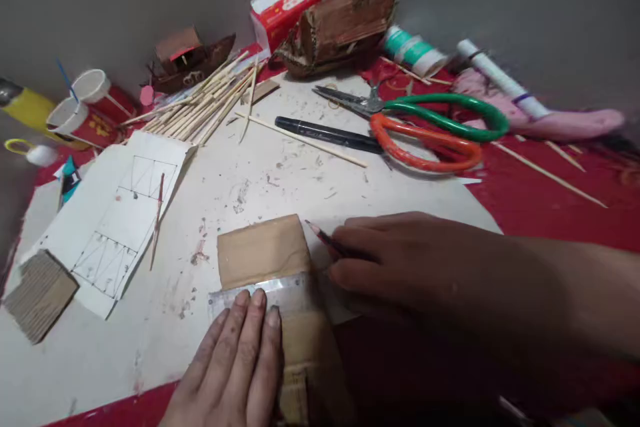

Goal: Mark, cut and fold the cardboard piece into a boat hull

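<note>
My left hand (237,353) lies flat with fingers stretched out, pressing a clear ruler (285,283) onto a piece of brown cardboard (263,250). The ruler crosses the cardboard from left to right, partly hidden under the fingertips. My right hand (395,253) is closed round a dark pencil (325,238), its sharpened tip just beyond the cardboard's upper right corner. Whether the tip touches the surface I cannot tell. Shadow from my right arm covers the cardboard's lower right part.
Large scissors (425,127) with green and orange handles lie beyond my hands, by a black pen (327,133). A bundle of wooden sticks (200,100), a paper drawing (135,213) and corrugated cardboard (40,297) are at left. Model boats (345,23) stand behind, near paper cups (73,120).
</note>
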Demonstrator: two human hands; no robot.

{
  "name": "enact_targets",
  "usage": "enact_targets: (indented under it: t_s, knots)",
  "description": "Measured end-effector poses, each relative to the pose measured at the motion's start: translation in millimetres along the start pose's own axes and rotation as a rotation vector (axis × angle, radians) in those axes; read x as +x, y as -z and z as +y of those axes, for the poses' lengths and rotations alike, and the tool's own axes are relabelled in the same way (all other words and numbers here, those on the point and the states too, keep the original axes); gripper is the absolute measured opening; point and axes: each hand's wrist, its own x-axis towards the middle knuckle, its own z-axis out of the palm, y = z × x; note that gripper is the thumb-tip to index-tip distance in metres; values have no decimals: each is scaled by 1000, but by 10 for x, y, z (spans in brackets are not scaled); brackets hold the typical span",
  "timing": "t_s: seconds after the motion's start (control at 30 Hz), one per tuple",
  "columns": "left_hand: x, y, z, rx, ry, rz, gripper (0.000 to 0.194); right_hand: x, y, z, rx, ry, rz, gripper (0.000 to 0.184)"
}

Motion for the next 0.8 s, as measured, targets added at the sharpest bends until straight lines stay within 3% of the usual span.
enact_targets:
  t_s: [0.43,0.8]
  knots:
    - [15,-9,22,-15,72,61,48,6,-91,33,-2,60,77,9]
    - [74,58,31,-34,73,71,69,-16,-176,46,-57,32,38,12]
